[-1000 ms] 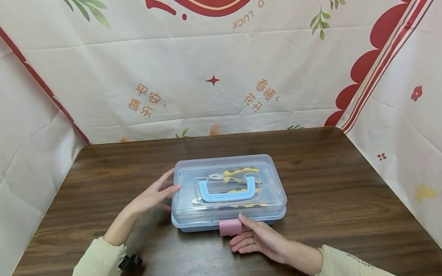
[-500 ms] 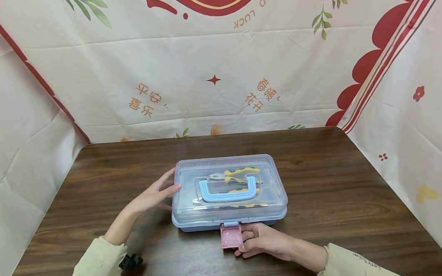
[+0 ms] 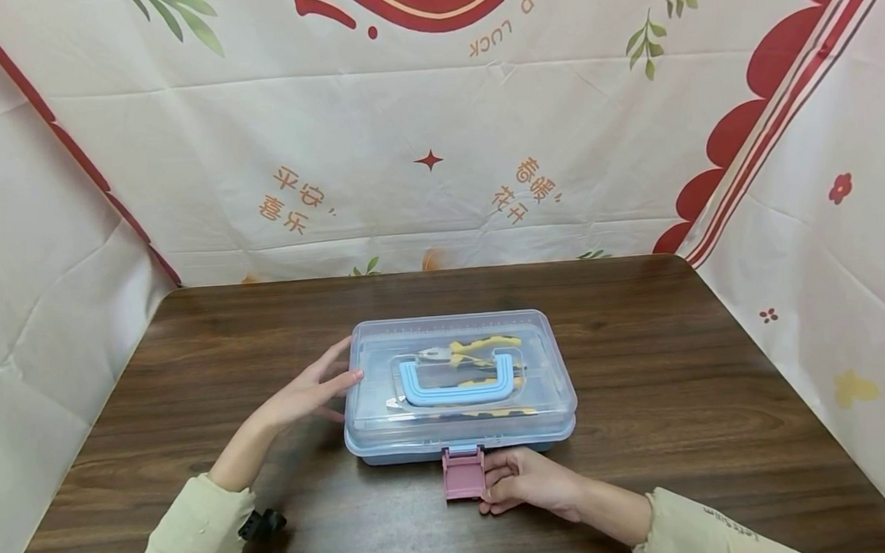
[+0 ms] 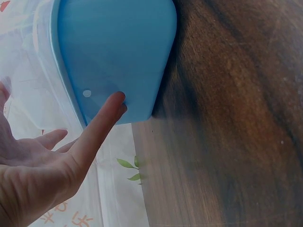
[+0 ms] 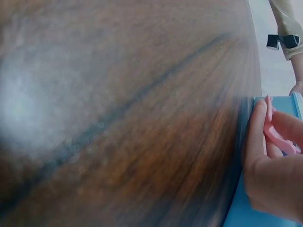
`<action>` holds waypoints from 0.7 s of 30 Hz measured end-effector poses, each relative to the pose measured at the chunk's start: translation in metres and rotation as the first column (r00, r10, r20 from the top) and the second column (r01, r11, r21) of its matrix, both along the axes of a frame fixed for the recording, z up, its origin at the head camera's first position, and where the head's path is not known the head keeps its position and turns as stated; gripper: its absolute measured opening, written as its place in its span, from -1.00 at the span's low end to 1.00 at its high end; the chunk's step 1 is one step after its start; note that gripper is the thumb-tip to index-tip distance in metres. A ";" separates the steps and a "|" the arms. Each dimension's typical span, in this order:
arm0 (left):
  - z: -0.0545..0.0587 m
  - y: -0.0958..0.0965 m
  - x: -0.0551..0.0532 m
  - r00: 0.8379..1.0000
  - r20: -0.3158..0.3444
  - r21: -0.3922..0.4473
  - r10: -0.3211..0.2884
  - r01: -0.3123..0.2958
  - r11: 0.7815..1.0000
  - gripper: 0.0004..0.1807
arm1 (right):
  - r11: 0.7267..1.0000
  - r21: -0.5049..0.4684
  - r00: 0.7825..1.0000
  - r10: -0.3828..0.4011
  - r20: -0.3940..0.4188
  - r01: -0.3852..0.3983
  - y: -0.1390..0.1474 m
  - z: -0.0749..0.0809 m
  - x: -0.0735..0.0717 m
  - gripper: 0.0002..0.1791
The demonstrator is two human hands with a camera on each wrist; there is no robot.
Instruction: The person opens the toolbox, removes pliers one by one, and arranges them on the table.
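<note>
A toolbox [image 3: 542, 388] with a clear lid and a pale blue base stands on the table. Its blue handle [image 3: 459, 395] lies flat on the lid. Through the lid I see pliers [image 3: 491, 342] with yellow handles and other yellow-handled tools, partly hidden. My left hand [image 3: 302, 398] rests against the box's left side, thumb by the lid's edge; in the left wrist view its fingers extend along the blue side wall [image 4: 118, 52]. At the front, the pink latch [image 3: 464, 478] hangs swung out and down. My right hand [image 3: 536, 480] pinches it between thumb and fingers [image 5: 256, 125].
The brown wooden table [image 3: 626, 342] surrounds the box on every side. A white patterned cloth [image 3: 367, 122] hangs behind and at both sides. A black strap-mounted device [image 3: 262, 525] sits at the left wrist.
The pink latch has flipped from upright against the box front to hanging outward. My right hand has gone down with it and now pinches its edge. My left hand has stayed in place.
</note>
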State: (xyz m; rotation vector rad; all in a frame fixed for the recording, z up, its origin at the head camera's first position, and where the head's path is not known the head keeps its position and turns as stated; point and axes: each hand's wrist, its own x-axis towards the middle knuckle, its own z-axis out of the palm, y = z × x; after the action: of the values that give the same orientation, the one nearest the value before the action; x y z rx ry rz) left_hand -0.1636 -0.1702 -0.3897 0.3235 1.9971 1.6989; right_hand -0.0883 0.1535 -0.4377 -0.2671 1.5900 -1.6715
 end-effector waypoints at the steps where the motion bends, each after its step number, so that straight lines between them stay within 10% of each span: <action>1: 0.000 0.000 0.000 1.000 0.001 -0.001 0.001 -0.001 1.000 -0.25 | 1.000 0.021 1.000 -0.003 -0.001 0.003 0.000 0.000 0.000 -0.70; 12: 0.001 0.000 0.000 1.000 0.003 -0.004 0.001 -0.001 1.000 -0.25 | 0.967 0.250 0.997 -0.027 -0.075 0.045 -0.003 0.004 0.001 -0.60; 21: 0.000 0.000 0.000 1.000 0.006 0.001 -0.002 0.002 1.000 -0.26 | 0.968 0.245 0.997 -0.036 -0.062 0.050 -0.001 0.001 0.002 -0.50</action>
State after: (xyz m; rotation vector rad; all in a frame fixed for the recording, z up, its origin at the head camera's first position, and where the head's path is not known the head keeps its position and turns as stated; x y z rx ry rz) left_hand -0.1639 -0.1702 -0.3901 0.3210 1.9910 1.6977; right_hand -0.0866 0.1520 -0.4365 -0.1541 1.8382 -1.4901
